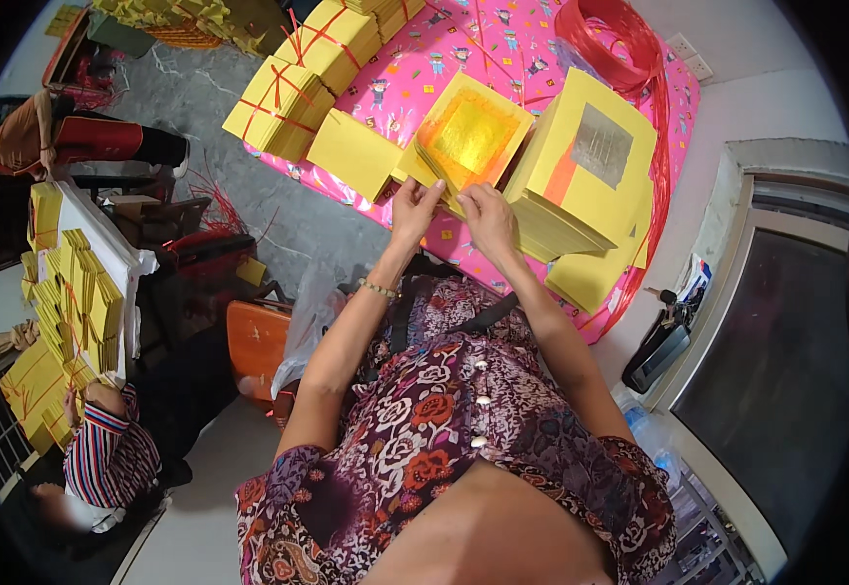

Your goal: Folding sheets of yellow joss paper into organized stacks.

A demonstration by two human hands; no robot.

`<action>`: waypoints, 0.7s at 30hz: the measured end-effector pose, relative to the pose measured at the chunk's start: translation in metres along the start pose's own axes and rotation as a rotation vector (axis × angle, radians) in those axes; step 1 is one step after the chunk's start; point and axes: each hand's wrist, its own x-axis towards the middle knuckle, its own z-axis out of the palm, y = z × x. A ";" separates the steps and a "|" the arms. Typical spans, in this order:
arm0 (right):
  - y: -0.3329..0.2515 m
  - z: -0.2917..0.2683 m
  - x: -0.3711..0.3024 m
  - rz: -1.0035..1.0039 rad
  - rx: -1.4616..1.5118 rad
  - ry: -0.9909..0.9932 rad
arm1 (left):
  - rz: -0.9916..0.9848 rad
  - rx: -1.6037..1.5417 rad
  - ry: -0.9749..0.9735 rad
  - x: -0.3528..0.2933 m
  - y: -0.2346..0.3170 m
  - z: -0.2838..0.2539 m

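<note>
Busy room, with a grey floor [191, 97], and at far left co-workers gather round a white surface [130, 253], where yellow paper bundles [83, 302] crowd together, a striped sleeve [113, 458] right beside them! Moving right, there's an orange chair [257, 336] with a clear plastic bag [312, 317] next to it.

Now to the pink patterned surface [400, 83]! Thick yellow bundles tied with red strips [278, 107] line its left edge, and a low plain yellow stack [354, 154] sits beside them, close to the near edge. Just right of that comes the gold-faced yellow stack [473, 132], orange around its shiny square, near the middle of the near edge. Left hand [417, 208], bracelet at the wrist, has its fingertips on that stack's near side; whether its grip is clamped on paper, I cannot tell. Right hand [486, 214] is just beside it, fingertips at the same side, and its grip is equally hard to call!

Further right stands a taller yellow stack [561, 205] topped by a silver square, then loose yellow sheets [595, 273] by the near right corner, and red ribbon [639, 49] coils at the far right corner, trailing down the right edge.
</note>
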 end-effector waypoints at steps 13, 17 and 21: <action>0.002 0.003 0.000 -0.008 -0.019 0.011 | 0.037 0.018 0.008 -0.002 0.001 -0.004; 0.001 0.004 0.000 -0.036 -0.022 0.025 | 0.647 0.716 0.472 -0.009 -0.007 -0.007; 0.007 0.004 0.000 -0.032 -0.014 0.033 | 0.733 0.927 0.465 -0.019 0.016 -0.002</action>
